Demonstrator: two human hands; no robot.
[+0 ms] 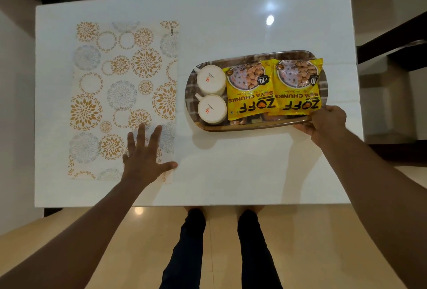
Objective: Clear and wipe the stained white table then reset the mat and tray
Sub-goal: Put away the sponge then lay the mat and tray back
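A white table carries a floral mat on its left half, lying flat. My left hand rests open, fingers spread, on the mat's near right corner. To the right sits a steel tray holding two white cups and two yellow soya chunk packets. My right hand grips the tray's near right rim. No stains show on the table surface.
Dark chairs stand off the table's right side. My legs are on the tan floor at the near edge. A ceiling light reflects on the far right part of the tabletop.
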